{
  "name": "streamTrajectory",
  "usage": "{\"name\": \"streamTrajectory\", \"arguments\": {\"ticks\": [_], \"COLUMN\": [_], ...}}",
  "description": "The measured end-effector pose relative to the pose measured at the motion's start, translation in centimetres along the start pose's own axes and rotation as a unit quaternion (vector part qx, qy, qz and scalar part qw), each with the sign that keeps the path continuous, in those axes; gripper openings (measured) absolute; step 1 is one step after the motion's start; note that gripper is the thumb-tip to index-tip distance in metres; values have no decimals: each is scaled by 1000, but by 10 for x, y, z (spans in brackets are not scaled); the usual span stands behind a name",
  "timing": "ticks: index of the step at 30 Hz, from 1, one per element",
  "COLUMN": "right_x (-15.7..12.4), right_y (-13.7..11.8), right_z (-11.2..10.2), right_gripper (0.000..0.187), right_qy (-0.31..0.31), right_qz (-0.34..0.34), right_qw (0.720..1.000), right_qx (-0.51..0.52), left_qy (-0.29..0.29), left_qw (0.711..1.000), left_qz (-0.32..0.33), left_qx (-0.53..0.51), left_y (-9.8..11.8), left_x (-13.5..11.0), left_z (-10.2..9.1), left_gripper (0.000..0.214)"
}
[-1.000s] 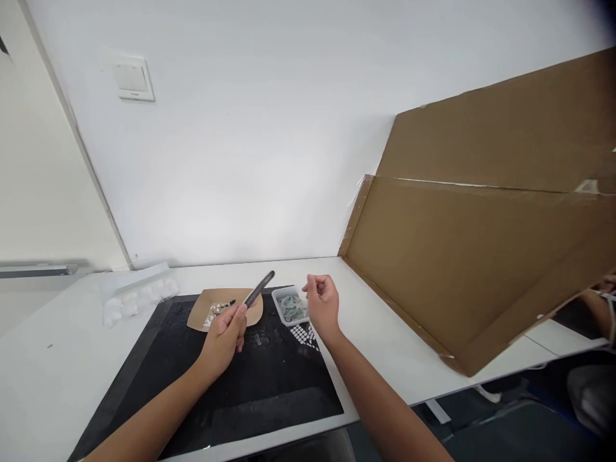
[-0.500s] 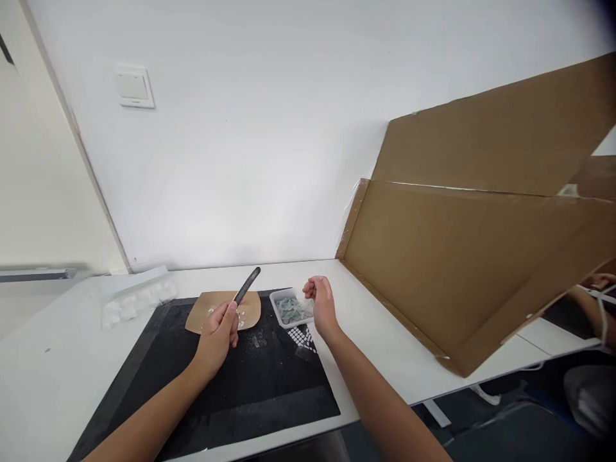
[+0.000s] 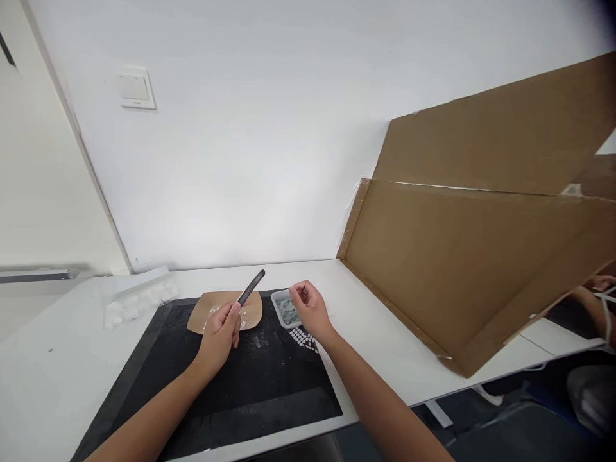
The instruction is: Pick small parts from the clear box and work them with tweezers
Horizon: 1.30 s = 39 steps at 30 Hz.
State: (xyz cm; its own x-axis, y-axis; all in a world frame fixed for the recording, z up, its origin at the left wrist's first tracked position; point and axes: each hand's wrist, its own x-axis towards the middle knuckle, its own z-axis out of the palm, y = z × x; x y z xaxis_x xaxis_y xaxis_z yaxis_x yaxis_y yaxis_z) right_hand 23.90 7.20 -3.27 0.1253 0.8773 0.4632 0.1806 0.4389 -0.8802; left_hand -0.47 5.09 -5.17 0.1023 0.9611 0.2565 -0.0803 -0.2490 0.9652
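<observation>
My left hand (image 3: 222,333) is closed around a slim tool with a dark, rounded end (image 3: 251,286); its other end is hidden in my fingers. Beneath that hand lies a tan, rounded-corner sheet or shallow tray (image 3: 202,308) with small white bits on it. My right hand (image 3: 312,309) hovers at the right side of a small white plastic tub (image 3: 283,323) and partly covers it. Greyish-green pieces (image 3: 287,310) fill the tub. Thumb and fingers of the right hand are pinched together; whatever they hold is too small to make out.
A black mat (image 3: 231,385) covers part of the white table (image 3: 385,359). White oval pieces (image 3: 302,337) lie by the tub. Clear packaging with white lumps (image 3: 139,301) sits at the left. A large cardboard sheet (image 3: 462,256) stands at the right, with another person's hand (image 3: 601,283) beyond.
My right hand has moved left, closer over the tub, and its fingers have turned toward it. My left hand still grips the dark tool in nearly the same place.
</observation>
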Motion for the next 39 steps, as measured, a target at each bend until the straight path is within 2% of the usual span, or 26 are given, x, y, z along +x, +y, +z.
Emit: {"name": "streamTrajectory", "arguments": {"ticks": [6,12,18,23,29,35,39], "right_x": [-19,-27,-26,-29,-25,-26,-26], "right_y": [-8,-6,-5,-8,-4,-4,-7], "right_z": [21,33,33,33,30,31,30], "right_gripper": [25,35,40,39,43,44,45], "right_qy": [-67,-52,-37,-76,-11,-53,-35], "right_qz": [-78,-83,-72,-109,-76,-83,-75], "right_qw": [991,984,982,970,978,971,974], "right_qx": [-88,-151,-169,-203,-195,-216,-210], "left_qy": [-21,-53,-81,-95,-102,-107,-107], "left_qw": [999,996,993,991,990,989,990], "left_qz": [6,-3,-15,-16,-14,-14,-14], "left_qx": [36,65,85,96,101,98,96], "left_y": [2,3,2,2,3,5,5], "left_x": [-3,-7,-9,-9,-10,-11,-11], "left_z": [3,4,5,7,7,8,8], "left_gripper": [50,49,48,44,45,47,49]}}
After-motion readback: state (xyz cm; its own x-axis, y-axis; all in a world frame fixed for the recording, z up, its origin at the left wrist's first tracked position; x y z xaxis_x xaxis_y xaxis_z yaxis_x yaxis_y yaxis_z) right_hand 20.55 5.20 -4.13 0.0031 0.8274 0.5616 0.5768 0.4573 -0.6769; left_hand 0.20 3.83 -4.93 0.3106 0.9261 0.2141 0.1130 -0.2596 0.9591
